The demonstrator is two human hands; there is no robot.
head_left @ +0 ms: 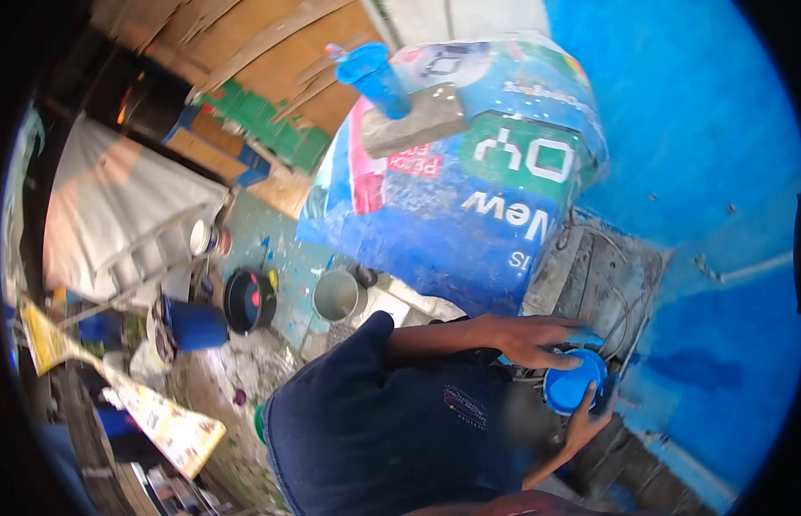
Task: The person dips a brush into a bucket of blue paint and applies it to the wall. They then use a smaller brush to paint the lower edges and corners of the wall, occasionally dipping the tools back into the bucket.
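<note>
Neither of my own hands shows in the head view. Below me a person in a dark navy shirt [375,421] bends over a round blue container [573,384]. One of that person's hands [538,340] rests on its top edge, and the other hand [583,423] cups it from below. The container sits by a grey concrete ledge [603,275] against a blue-painted wall [702,155].
A big drum wrapped in a printed banner [469,189] carries a stone block [413,120] and a blue cup [375,77]. A black bucket [248,299], a grey bucket [336,295], a blue tub [192,325] and a small can [207,238] stand on the paint-spattered ground.
</note>
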